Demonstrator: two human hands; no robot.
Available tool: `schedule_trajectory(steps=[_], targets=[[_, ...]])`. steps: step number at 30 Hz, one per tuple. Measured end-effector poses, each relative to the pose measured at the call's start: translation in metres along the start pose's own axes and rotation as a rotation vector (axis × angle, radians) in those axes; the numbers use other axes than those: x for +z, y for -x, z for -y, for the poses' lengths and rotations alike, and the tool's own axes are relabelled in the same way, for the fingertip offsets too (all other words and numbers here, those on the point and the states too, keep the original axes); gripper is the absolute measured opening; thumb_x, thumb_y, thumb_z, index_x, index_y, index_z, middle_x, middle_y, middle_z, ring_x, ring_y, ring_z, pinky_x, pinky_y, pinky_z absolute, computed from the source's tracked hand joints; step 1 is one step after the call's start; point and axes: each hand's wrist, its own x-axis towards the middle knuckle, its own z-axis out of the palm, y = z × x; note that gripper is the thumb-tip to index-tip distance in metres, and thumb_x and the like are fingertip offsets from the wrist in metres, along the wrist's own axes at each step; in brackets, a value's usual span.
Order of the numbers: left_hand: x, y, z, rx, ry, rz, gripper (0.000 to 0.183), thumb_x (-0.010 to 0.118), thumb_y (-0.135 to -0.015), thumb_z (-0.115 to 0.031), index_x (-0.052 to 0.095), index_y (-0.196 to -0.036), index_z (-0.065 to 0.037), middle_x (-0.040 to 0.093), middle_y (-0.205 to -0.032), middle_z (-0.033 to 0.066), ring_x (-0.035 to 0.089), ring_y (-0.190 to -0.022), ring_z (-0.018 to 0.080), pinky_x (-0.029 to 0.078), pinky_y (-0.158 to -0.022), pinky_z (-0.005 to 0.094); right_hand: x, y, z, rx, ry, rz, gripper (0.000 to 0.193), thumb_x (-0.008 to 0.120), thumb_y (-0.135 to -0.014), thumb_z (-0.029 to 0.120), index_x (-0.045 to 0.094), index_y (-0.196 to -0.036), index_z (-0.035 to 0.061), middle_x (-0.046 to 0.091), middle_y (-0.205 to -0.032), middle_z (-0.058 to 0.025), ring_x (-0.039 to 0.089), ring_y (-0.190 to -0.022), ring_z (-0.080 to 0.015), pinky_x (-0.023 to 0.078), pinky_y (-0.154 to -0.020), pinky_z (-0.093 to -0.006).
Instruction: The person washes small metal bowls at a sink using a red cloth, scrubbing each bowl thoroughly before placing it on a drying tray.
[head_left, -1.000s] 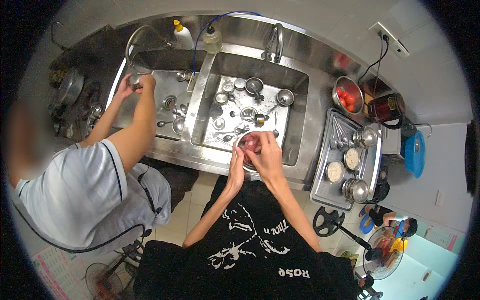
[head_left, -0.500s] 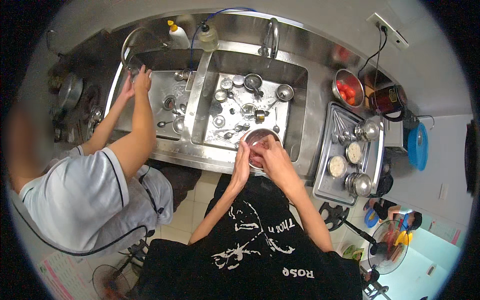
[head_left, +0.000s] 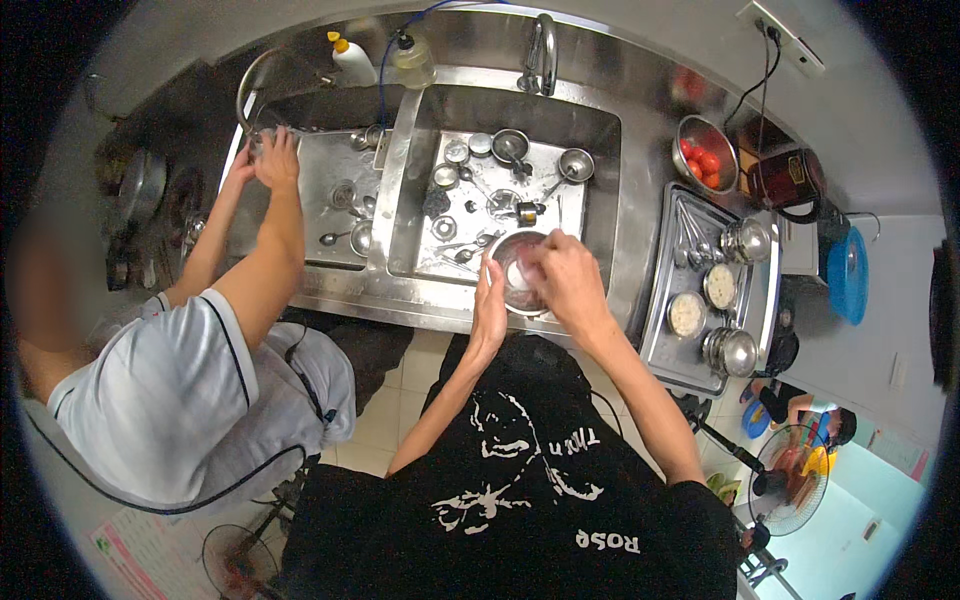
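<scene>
A metal bowl [head_left: 512,302] is held at the sink's front edge, with reddish-pink stuff like raw meat in it and a pale patch at the bottom. My left hand [head_left: 489,312] cups its left side, fingers straight along the wall and thumb near the rim. My right hand [head_left: 575,285] reaches over the right rim, fingers curled down into the bowl. Those fingertips are blurred, so what they grip is hidden. Behind the bowl, the right sink [head_left: 608,180] holds spoons, small tins, a ladle-like strainer [head_left: 575,165] and a small dark-handled pot [head_left: 510,147].
On the right, a metal tray [head_left: 655,300] carries spoons, stacked bowls and two bowls of white food. A bowl of tomatoes [head_left: 706,160] and a dark kettle [head_left: 785,185] stand behind it. At the left sink [head_left: 315,250], another person's hands [head_left: 265,160] work under a tap.
My right hand has shifted up and right within the bowl, its fingers now blurred. More of the bowl's inside shows. The other person's hands have moved slightly left.
</scene>
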Motion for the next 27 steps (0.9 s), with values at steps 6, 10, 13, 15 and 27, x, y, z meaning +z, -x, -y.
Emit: schedule_trajectory(steps=[6,10,13,15,27], targets=[[-0.002,-0.010,-0.003,0.001,0.008,0.022,0.069,0.025,-0.109,-0.052,0.029,-0.154,0.001,0.044,-0.146,0.0198,0.040,-0.136,0.0257,0.027,-0.116,0.0367,-0.004,0.003,0.001,-0.073,-0.347,0.031,0.018,0.073,-0.079,0.011,0.077,-0.096,0.0054,0.068,-0.093,-0.0157,0.068,-0.082,-0.0333,0.056,-0.075,-0.0416],[0.001,-0.010,0.003,0.079,-0.066,0.033,0.068,0.026,-0.109,-0.052,0.032,-0.152,0.000,0.047,-0.144,0.0200,0.041,-0.135,0.0251,0.028,-0.115,0.0359,0.007,-0.005,-0.001,-0.125,-0.207,-0.311,0.016,0.071,-0.079,0.009,0.076,-0.093,0.0052,0.069,-0.092,-0.0170,0.070,-0.082,-0.0343,0.056,-0.075,-0.0436],[0.000,-0.010,-0.008,-0.002,0.054,0.010,0.069,0.027,-0.108,-0.054,0.033,-0.151,0.000,0.046,-0.144,0.0201,0.040,-0.136,0.0261,0.028,-0.116,0.0366,0.005,0.002,0.002,-0.060,-0.490,-0.114,0.020,0.072,-0.078,0.010,0.076,-0.097,0.0042,0.070,-0.094,-0.0170,0.070,-0.086,-0.0332,0.057,-0.077,-0.0413],[-0.004,-0.009,-0.002,0.000,0.012,-0.013,0.068,0.028,-0.108,-0.053,0.033,-0.152,-0.001,0.046,-0.144,0.0197,0.041,-0.136,0.0259,0.029,-0.115,0.0362,0.002,0.002,0.002,0.026,-0.600,0.100,0.024,0.075,-0.077,0.010,0.076,-0.100,0.0045,0.072,-0.093,-0.0144,0.071,-0.091,-0.0287,0.057,-0.078,-0.0381],[0.012,-0.019,0.002,-0.030,0.223,-0.087,0.063,0.025,-0.108,-0.054,0.021,-0.156,-0.015,0.039,-0.149,0.0108,0.040,-0.137,0.0230,0.040,-0.109,0.0393,0.019,-0.034,0.028,0.141,-0.440,-0.569,0.017,0.068,-0.085,0.008,0.070,-0.100,0.0005,0.064,-0.100,-0.0150,0.067,-0.083,-0.0308,0.056,-0.074,-0.0394]])
